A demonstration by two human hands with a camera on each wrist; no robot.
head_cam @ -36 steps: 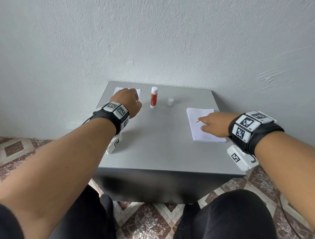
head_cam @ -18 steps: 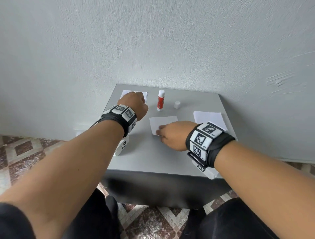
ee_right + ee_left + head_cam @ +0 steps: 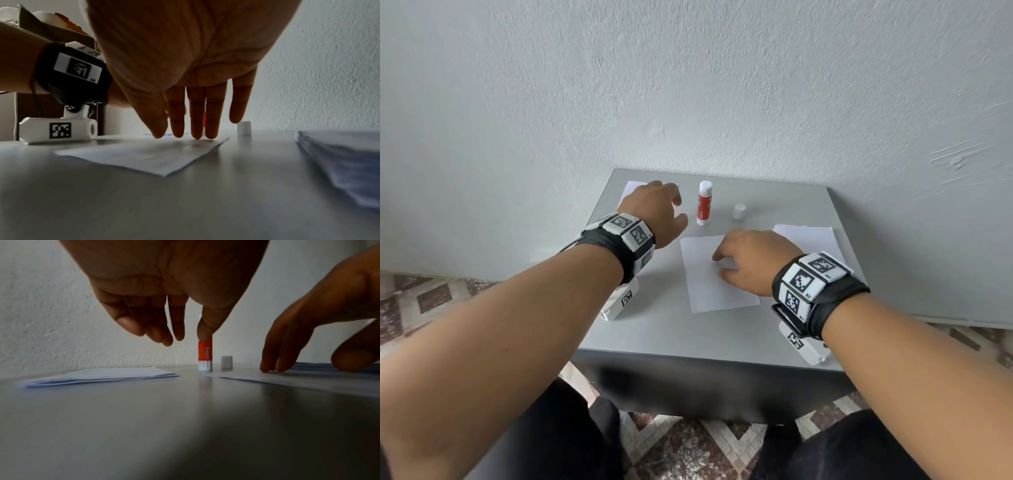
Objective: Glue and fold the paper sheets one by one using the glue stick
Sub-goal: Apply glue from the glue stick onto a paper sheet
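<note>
A single white sheet lies flat in the middle of the grey table. My right hand rests its straight fingertips on the sheet's far part. A red and white glue stick stands upright and uncapped at the back, with its white cap standing apart to its right. My left hand hovers just left of the glue stick, fingers loosely hanging, holding nothing and not touching it.
A stack of unfolded sheets lies at the right edge of the table. Folded sheets lie at the back left, partly hidden under my left hand. The wall rises right behind the table.
My right hand has slid one sheet from the right stack to the table's middle. My left hand has lifted off the folded sheets and loosened toward the glue stick.
</note>
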